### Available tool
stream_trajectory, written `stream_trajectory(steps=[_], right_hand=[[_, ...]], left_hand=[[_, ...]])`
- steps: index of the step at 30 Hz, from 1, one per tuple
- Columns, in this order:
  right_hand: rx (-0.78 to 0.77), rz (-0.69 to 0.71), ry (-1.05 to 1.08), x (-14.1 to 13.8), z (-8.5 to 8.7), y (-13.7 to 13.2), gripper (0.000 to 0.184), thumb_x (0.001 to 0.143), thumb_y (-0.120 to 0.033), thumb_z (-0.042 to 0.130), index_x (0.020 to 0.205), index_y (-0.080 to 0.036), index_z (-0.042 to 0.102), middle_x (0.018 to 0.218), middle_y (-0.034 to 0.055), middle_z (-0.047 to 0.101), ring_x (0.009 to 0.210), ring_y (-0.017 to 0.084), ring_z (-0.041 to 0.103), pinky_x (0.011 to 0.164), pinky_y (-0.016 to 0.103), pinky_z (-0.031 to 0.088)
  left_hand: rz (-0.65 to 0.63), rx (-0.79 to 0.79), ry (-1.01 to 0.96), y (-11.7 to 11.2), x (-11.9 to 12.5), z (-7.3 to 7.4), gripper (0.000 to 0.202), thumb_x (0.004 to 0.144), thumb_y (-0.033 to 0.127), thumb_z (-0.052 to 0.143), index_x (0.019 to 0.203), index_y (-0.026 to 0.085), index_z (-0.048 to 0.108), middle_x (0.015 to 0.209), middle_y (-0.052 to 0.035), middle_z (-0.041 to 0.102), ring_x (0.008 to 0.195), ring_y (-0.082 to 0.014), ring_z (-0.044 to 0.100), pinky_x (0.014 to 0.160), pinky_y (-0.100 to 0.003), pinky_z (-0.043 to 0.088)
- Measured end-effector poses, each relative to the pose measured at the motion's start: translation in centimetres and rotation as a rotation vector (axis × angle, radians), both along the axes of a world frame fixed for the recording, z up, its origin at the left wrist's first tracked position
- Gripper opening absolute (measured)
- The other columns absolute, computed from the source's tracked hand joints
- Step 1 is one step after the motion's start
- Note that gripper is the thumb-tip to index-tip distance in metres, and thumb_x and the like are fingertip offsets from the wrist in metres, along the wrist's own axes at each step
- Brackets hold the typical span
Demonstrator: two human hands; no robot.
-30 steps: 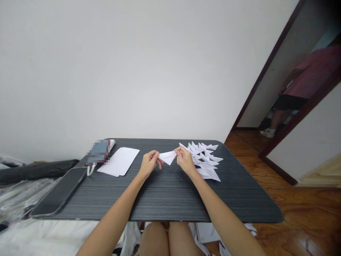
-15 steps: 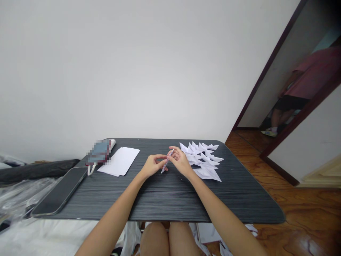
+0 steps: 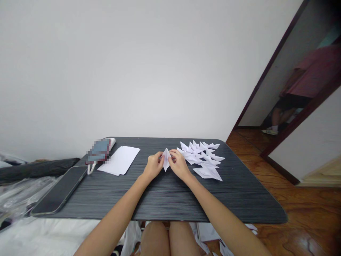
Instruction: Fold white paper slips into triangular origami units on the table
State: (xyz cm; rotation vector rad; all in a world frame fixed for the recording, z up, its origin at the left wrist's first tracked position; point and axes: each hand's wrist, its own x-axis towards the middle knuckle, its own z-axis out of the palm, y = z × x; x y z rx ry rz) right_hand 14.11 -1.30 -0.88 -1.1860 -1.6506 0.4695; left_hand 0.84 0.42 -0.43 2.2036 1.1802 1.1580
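My left hand [image 3: 152, 165] and my right hand [image 3: 178, 165] meet over the middle of the dark table [image 3: 165, 199]. Both pinch a small folded white paper piece [image 3: 166, 159], which stands pointed upward between my fingertips. Just right of my right hand lies a pile of several folded white paper triangles [image 3: 204, 158]. A short stack of flat white paper sheets [image 3: 119, 160] lies to the left of my left hand.
A dark phone [image 3: 61, 190] lies at the table's left front, with a small blurred box [image 3: 99, 150] and a white cable behind it. To the right is wooden floor and an open doorway [image 3: 301, 89] where another person stands.
The folded piece was held wide and flat, then turned edge-on, and is now upright with its point up. My hands have drawn close together around it.
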Motion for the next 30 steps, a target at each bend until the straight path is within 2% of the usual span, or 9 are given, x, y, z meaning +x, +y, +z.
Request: stream_trajectory(steps=[3,6,10,14,17,21,25,28,30], right_hand=[[-0.053,-0.013,-0.051,0.3,0.1,-0.2,0.023,0.074,-0.021,0.044,0.085,-0.016,0.063,0.074,0.0047,0.060,0.056,0.012,0.053,0.056,0.025,0.043],[-0.158,0.032,0.032,0.8,0.2,-0.1,0.029,0.076,-0.023,0.039,0.089,-0.017,0.064,0.059,0.0020,0.061,0.047,0.012,0.053,0.049,0.024,0.042],[-0.254,0.097,0.273,1.1,0.2,0.5,0.033,0.071,-0.017,0.042,0.096,-0.017,0.063,0.073,0.0036,0.066,0.047,0.011,0.054,0.050,0.025,0.044],[-0.198,0.216,0.479,1.2,0.5,0.9,0.033,0.066,-0.012,0.043,0.089,-0.020,0.065,0.096,0.0040,0.063,0.081,0.016,0.057,0.062,0.025,0.045],[-0.177,0.279,0.521,1.5,0.8,0.8,0.029,0.067,-0.014,0.046,0.086,-0.022,0.066,0.106,0.0041,0.058,0.096,0.018,0.052,0.069,0.026,0.045],[-0.160,0.287,0.460,1.6,1.0,0.6,0.023,0.070,-0.022,0.050,0.086,-0.021,0.066,0.108,0.0056,0.055,0.097,0.018,0.051,0.074,0.028,0.044],[-0.118,0.319,0.446,1.4,1.0,0.6,0.031,0.066,-0.024,0.059,0.096,-0.021,0.062,0.110,0.0056,0.052,0.098,0.017,0.050,0.083,0.028,0.041],[-0.195,0.292,0.552,1.5,0.7,0.8,0.048,0.063,-0.025,0.062,0.111,-0.022,0.052,0.104,0.0058,0.056,0.087,0.015,0.055,0.075,0.028,0.044],[-0.274,0.254,0.592,1.8,0.5,1.1,0.041,0.064,-0.028,0.061,0.104,-0.017,0.057,0.092,0.0065,0.061,0.076,0.014,0.057,0.068,0.027,0.046]], left_hand=[[-0.012,-0.001,-0.024,0.0,0.0,0.0,0.025,0.078,0.027,0.041,0.093,0.014,0.057,0.077,-0.0049,0.063,0.057,-0.0125,0.059,0.053,-0.021,0.045],[-0.062,-0.036,-0.088,-0.1,-0.1,0.2,0.026,0.077,0.026,0.044,0.094,0.015,0.059,0.082,-0.0047,0.064,0.061,-0.0135,0.061,0.058,-0.022,0.047],[-0.091,-0.146,-0.251,0.1,-0.3,0.8,0.025,0.073,0.025,0.048,0.092,0.015,0.062,0.091,-0.0063,0.064,0.073,-0.0171,0.062,0.067,-0.027,0.049],[-0.228,-0.309,-0.515,0.1,-0.4,1.6,0.024,0.069,0.024,0.053,0.086,0.014,0.065,0.104,-0.0093,0.060,0.097,-0.0231,0.054,0.080,-0.035,0.045],[-0.270,-0.423,-0.663,-0.1,-0.4,2.0,0.023,0.067,0.027,0.056,0.081,0.012,0.066,0.107,-0.0111,0.058,0.098,-0.0259,0.053,0.079,-0.039,0.045],[-0.192,-0.395,-0.650,-0.2,-0.3,1.9,0.025,0.064,0.030,0.061,0.077,0.010,0.065,0.110,-0.0131,0.055,0.090,-0.0248,0.057,0.078,-0.037,0.046],[-0.167,-0.402,-0.652,0.0,0.0,1.3,0.043,0.059,0.025,0.066,0.098,0.012,0.056,0.115,-0.0137,0.051,0.083,-0.0201,0.060,0.077,-0.034,0.046],[-0.165,-0.443,-0.662,0.4,0.0,0.9,0.049,0.058,0.024,0.067,0.103,0.010,0.052,0.110,-0.0139,0.054,0.085,-0.0207,0.059,0.077,-0.034,0.046],[-0.184,-0.445,-0.639,0.5,-0.1,0.7,0.043,0.059,0.025,0.066,0.097,0.008,0.055,0.105,-0.0135,0.057,0.086,-0.0214,0.059,0.079,-0.035,0.045]])
